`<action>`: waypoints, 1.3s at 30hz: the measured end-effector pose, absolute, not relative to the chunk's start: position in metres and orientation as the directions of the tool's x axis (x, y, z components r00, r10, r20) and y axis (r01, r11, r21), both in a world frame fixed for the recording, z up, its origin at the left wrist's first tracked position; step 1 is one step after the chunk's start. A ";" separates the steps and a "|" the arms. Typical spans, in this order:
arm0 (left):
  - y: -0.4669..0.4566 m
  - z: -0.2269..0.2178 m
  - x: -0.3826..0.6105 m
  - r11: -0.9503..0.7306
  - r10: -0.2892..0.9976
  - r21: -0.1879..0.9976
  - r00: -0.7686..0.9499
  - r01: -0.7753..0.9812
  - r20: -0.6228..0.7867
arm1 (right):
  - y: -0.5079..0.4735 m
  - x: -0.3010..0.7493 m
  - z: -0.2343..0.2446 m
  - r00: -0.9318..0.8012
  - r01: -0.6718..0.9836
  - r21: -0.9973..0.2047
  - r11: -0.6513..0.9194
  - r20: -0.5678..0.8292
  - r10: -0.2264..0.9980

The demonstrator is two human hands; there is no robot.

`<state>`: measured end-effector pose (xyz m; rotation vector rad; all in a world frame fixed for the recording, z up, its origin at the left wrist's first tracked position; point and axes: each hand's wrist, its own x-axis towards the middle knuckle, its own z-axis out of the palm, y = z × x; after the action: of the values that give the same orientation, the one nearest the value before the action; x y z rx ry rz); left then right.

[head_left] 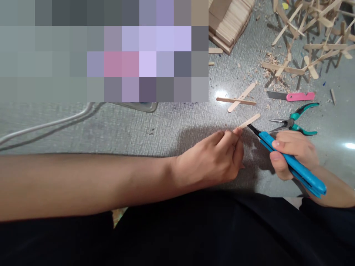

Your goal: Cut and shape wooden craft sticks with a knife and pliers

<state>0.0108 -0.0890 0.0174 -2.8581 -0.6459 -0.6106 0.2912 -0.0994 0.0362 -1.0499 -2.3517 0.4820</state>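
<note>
Pinched in my left hand (213, 157) is a wooden craft stick (251, 120), its rounded end pointing up and to the right. My right hand (295, 153) grips a blue utility knife (294, 162), thumb along the handle. The knife's dark blade (253, 129) lies at the near edge of the stick; whether it cuts in cannot be made out. Just beyond the stick, two craft sticks (241, 98) form a cross on the table. Needle-nose pliers (292, 120) with green and black handles lie open beside my right hand.
A pink-handled knife (301, 96) lies past the pliers. Wood shavings (273, 64) and several crossed-stick pieces (318, 48) cover the far right. A stack of craft sticks (233, 26) stands at the back. On the left a white cable (50, 123) crosses the grey table (130, 136); the upper left is pixelated.
</note>
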 end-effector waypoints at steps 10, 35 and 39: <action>-0.090 0.017 0.010 -0.890 0.391 -0.066 0.830 0.451 0.397 | -0.086 0.275 0.039 -0.547 0.417 -0.528 0.740 0.504 0.668; -0.086 0.014 0.008 -0.893 0.380 -0.078 0.836 0.443 0.396 | -0.097 0.281 0.024 -0.465 0.473 -0.562 0.679 0.496 0.734; -0.086 0.013 0.008 -0.899 0.374 -0.062 0.833 0.434 0.408 | -0.100 0.277 0.026 -0.445 0.510 -0.537 0.672 0.504 0.740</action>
<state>0.0085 -0.0856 0.0129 -2.8607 -0.6351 -0.5905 0.2774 -0.1003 0.0256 -0.9588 -2.1432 0.3989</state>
